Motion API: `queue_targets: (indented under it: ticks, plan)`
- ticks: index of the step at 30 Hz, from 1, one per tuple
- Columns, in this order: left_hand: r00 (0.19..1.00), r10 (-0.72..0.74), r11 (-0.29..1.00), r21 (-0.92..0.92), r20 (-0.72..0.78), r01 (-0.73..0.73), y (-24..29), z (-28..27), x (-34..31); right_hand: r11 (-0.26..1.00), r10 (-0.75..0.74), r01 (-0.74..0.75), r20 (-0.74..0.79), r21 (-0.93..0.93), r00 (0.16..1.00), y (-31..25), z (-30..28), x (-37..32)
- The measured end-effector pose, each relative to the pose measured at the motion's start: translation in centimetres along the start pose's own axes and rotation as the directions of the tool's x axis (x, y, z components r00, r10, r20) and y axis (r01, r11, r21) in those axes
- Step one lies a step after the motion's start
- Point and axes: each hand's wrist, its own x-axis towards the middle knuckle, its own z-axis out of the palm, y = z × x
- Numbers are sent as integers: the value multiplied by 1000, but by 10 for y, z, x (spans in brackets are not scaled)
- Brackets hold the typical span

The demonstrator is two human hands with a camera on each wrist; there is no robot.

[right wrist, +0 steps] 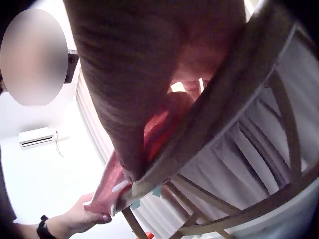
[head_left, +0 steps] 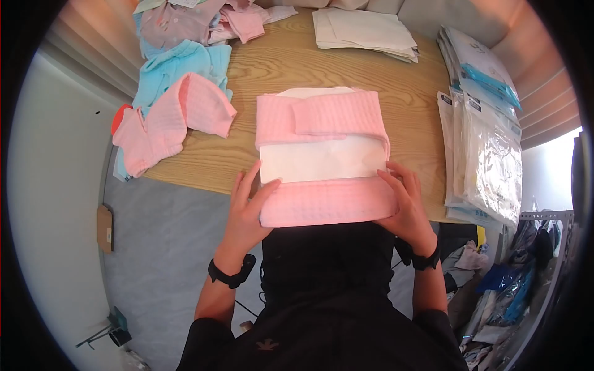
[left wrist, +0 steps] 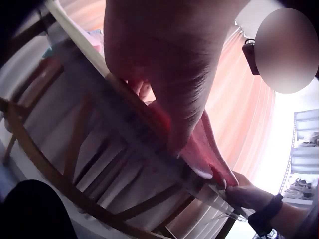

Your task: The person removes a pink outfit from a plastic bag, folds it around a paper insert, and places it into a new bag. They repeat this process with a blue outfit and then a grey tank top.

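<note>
In the head view, a pink ribbed garment lies folded around a white sheet at the table's front edge. Its lower part forms a flat band; sleeve-like strips cross the upper part. My left hand grips the band's left end, thumb on top; my right hand grips the right end likewise. The left wrist view has my left hand close up and my right hand pinching pink cloth. My left hand holds the cloth in the right wrist view, beyond my right hand.
Pink and blue garments are piled at the table's left. White sheets lie at the back. Plastic-wrapped packets are stacked at the right edge. A rack with bagged items stands at lower right.
</note>
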Motion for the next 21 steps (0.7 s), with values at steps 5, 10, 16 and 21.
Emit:
queue_targets:
  ticks: [5, 10, 16, 21]
  plan:
    - [990, 30, 998, 57, 139, -38, 3, -17, 2, 993, -53, 58, 47, -102, 997, -9, -11, -6]
    - [1000, 25, 998, -57, -2, -25, -4, -18, 7, 984, 42, -22, -111, 178, 993, -6, -5, -17]
    - [881, -421, 887, -301, -216, 350, 5, 2, 23, 848, 430, -232, -363, 477, 826, -26, -2, 35]
    - [917, -289, 956, -124, -274, 264, 6, 1, 34, 996, -16, -12, -301, -89, 953, -31, 21, 31]
